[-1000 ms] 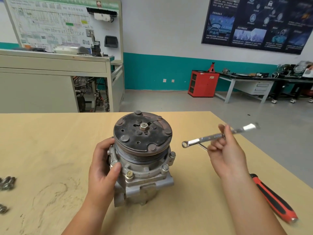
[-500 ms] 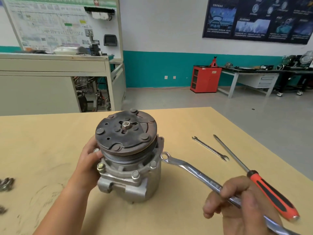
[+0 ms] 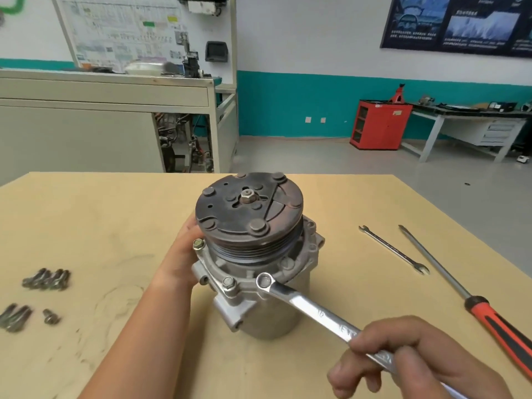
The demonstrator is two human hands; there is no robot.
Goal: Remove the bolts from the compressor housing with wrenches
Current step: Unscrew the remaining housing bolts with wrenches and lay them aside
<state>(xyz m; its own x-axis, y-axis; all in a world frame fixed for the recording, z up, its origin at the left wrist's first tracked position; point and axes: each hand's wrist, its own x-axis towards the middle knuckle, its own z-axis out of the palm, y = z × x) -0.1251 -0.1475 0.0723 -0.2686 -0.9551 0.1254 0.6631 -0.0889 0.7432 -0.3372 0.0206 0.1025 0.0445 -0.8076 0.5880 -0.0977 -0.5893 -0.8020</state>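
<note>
The grey metal compressor [image 3: 267, 306] stands upright on the wooden table [image 3: 100, 226], its dark rusty pulley plate [image 3: 249, 210] facing up. My left hand [image 3: 181, 254] grips the housing's left side. My right hand [image 3: 403, 358] is shut on a shiny ring wrench [image 3: 311, 308], whose ring end [image 3: 264, 281] sits over a bolt on the front flange. Two more flange bolts show: one at the front [image 3: 229, 282], and a brass-headed one [image 3: 198, 243] by my left fingers.
Several loose bolts [image 3: 47, 279] lie at the table's left, with more near the left edge [image 3: 14, 316]. A thin open-end wrench [image 3: 393, 249] and a red-handled screwdriver [image 3: 466, 298] lie to the right. Workbenches and a red cabinet [image 3: 380, 124] stand across the room.
My right hand has swung the wrench down from the air and set its ring on a front flange bolt. My left hand turned the compressor while holding it.
</note>
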